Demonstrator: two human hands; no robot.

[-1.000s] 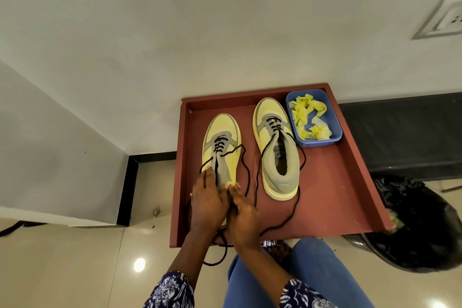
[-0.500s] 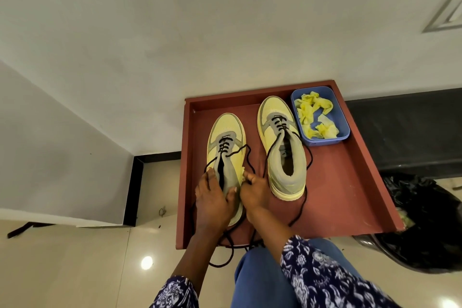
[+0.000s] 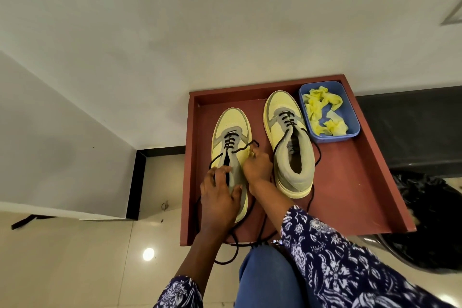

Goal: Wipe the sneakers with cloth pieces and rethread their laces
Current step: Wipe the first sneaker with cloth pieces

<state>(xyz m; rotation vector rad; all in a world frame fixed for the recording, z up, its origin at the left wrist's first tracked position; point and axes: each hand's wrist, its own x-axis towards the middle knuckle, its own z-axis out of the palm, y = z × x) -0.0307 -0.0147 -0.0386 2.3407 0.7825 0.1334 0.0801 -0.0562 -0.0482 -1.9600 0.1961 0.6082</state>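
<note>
Two yellow-and-grey sneakers stand toes away from me in a red-brown tray [image 3: 355, 182]. My left hand [image 3: 218, 197] rests over the heel and opening of the left sneaker [image 3: 231, 127], fingers spread on its collar. My right hand [image 3: 257, 167] presses a small yellow cloth piece [image 3: 250, 153] against the right flank of that same shoe, fingers curled round it. The shoe's black lace [image 3: 240, 150] is half undone and trails off the tray's near edge. The right sneaker [image 3: 291, 142] stands untouched, its lace loose too.
A blue tub [image 3: 350, 117] with several yellow cloth pieces sits in the tray's far right corner. A bin lined with a black bag [image 3: 430, 220] stands to the right. White wall lies behind, glossy floor below, and my blue-jeaned knee [image 3: 270, 277] is under the tray's edge.
My right hand has slid with the cloth from the left sneaker's heel forward along its right side. My left hand kept its place on the heel.
</note>
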